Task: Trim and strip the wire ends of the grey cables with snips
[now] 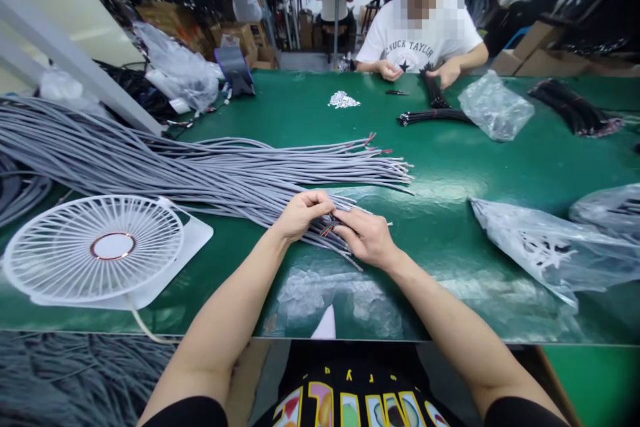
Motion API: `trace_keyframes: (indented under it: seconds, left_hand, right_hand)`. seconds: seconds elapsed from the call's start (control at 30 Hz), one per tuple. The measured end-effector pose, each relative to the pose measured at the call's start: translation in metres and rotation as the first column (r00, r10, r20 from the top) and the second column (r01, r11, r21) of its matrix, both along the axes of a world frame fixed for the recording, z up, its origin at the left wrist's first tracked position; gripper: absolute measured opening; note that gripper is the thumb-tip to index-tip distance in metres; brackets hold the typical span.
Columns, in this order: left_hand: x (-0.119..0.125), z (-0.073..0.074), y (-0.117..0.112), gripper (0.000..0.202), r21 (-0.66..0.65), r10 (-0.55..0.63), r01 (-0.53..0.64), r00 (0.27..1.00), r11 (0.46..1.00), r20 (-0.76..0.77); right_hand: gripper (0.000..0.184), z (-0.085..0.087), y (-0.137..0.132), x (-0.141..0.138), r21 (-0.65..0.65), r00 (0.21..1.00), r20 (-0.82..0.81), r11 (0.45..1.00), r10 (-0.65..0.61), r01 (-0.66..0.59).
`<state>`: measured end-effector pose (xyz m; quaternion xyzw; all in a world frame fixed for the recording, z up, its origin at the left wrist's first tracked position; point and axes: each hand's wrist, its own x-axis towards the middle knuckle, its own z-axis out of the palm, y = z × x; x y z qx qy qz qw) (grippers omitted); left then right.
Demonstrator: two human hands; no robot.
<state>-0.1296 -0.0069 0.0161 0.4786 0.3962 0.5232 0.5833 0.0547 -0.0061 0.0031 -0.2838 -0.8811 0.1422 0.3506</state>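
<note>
A long bundle of grey cables [240,170] runs across the green table from the left, its cut ends pointing right. Over the nearer part of the bundle, my left hand [306,212] and my right hand [367,235] meet, fingertips close together. Both hands are closed in a pinch on one cable end, where thin red and dark inner wires [327,230] show between them. My fingers partly hide that end. Other loose cable ends lie just beneath and beside my right hand.
A white fan [113,247] lies at the left front. Plastic bags [550,247] are at the right. Across the table [290,107], a co-worker [420,40] handles black cables [435,90] near a pile of small pale pieces [343,99]. A white pointed object [325,324] is at the front edge.
</note>
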Motion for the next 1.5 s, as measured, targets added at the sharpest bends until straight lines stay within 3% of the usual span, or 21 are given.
trace_keyframes:
  seconds: [0.23, 0.63, 0.77, 0.83, 0.93, 1.0, 1.07, 1.2, 1.33, 1.37, 1.43, 1.5]
  left_hand:
    - [0.000, -0.001, 0.001, 0.034, -0.027, 0.008, -0.007, 0.999, 1.000, 0.039]
    - [-0.001, -0.003, 0.002, 0.035, -0.060, -0.001, 0.007, 0.994, 0.998, 0.112]
    - [-0.005, -0.005, 0.005, 0.036, -0.090, 0.024, -0.011, 0.989, 0.996, 0.148]
    - [-0.006, -0.005, 0.007, 0.036, -0.099, 0.061, -0.046, 0.985, 0.994, 0.163]
    - [-0.002, -0.003, 0.005, 0.034, -0.045, 0.108, -0.102, 0.983, 0.994, 0.149]
    - [0.005, -0.001, 0.000, 0.029, 0.026, 0.117, -0.120, 0.989, 0.992, 0.090]
    - [0.013, 0.000, -0.006, 0.021, 0.094, 0.105, -0.105, 0.994, 0.990, 0.012]
    - [0.019, -0.003, -0.012, 0.016, 0.160, 0.041, -0.039, 0.999, 0.986, -0.009]
    - [0.010, -0.005, -0.009, 0.024, 0.205, 0.101, -0.077, 0.989, 0.976, -0.108]
    - [0.008, -0.005, -0.008, 0.023, 0.229, 0.141, -0.103, 0.978, 0.968, -0.156]
    - [0.003, -0.004, -0.006, 0.019, 0.291, 0.214, -0.131, 0.938, 0.948, -0.273]
    - [0.000, -0.003, -0.004, 0.019, 0.364, 0.260, -0.111, 0.882, 0.925, -0.393]
  right_hand:
    - [0.036, -0.001, 0.001, -0.001, -0.036, 1.000, -0.018, 0.999, 0.003, -0.003]
    - [0.030, -0.006, 0.003, -0.006, 0.042, 0.992, -0.122, 0.999, 0.022, -0.017]
    - [0.026, 0.002, -0.002, -0.007, 0.024, 0.983, -0.159, 0.996, 0.090, -0.087]
    - [0.026, 0.009, -0.002, -0.004, -0.022, 0.969, -0.218, 0.992, 0.116, -0.124]
    - [0.028, 0.018, 0.001, -0.001, -0.178, 0.946, -0.325, 0.983, -0.008, -0.053]
    - [0.033, 0.020, 0.000, -0.002, -0.331, 0.935, -0.335, 0.943, -0.113, -0.005]
    - [0.032, 0.022, -0.004, -0.005, -0.428, 0.933, -0.335, 0.903, -0.132, -0.026]
    - [0.042, 0.032, -0.015, 0.005, -0.333, 0.939, -0.333, 0.942, -0.080, -0.038]
    - [0.019, 0.052, -0.049, 0.068, -0.104, 0.946, -0.253, 0.978, -0.204, 0.183]
    - [0.017, 0.055, -0.059, 0.092, -0.049, 0.927, -0.231, 0.955, -0.296, 0.292]
    - [0.016, 0.058, -0.072, 0.146, 0.049, 0.839, -0.151, 0.843, -0.523, 0.535]
    - [0.017, 0.056, -0.074, 0.197, 0.123, 0.639, -0.071, 0.629, -0.766, 0.768]
